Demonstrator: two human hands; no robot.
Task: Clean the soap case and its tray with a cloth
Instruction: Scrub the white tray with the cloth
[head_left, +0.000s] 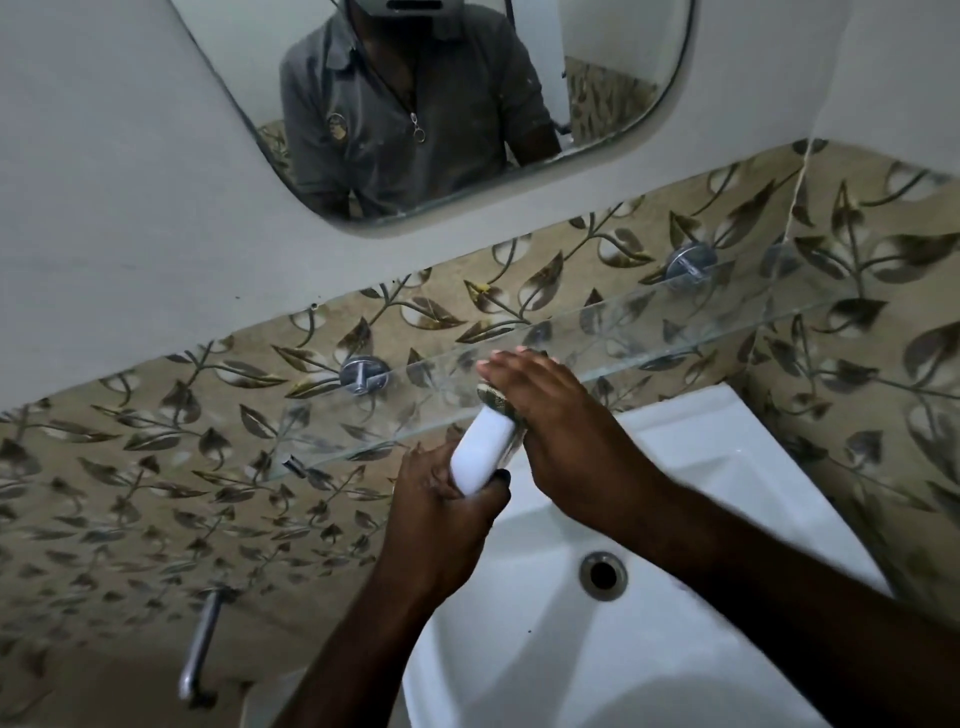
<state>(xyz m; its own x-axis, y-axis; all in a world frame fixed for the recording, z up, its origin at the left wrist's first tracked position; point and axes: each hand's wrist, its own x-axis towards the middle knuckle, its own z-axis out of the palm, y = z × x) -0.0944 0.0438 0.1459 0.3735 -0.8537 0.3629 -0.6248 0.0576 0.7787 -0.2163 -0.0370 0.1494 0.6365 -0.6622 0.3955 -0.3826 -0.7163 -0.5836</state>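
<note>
The case (480, 452) is pointing far-right; left hand (447, 514) is gripping its near end, right hand (566, 421) is pressing straight-fingered on its far end.

White sink (519, 649) at lower right, dark round drain (602, 576) in its basin. Above its back edge, glass shelf (649, 325) on two chrome brackets (363, 371), fixed to leaf-patterned tiles (130, 493). Chrome bar (200, 644) on the tiles, off the sink's left edge. Higher up, plain white wall (104, 208) with round-cornered mirror (597, 104).
</note>
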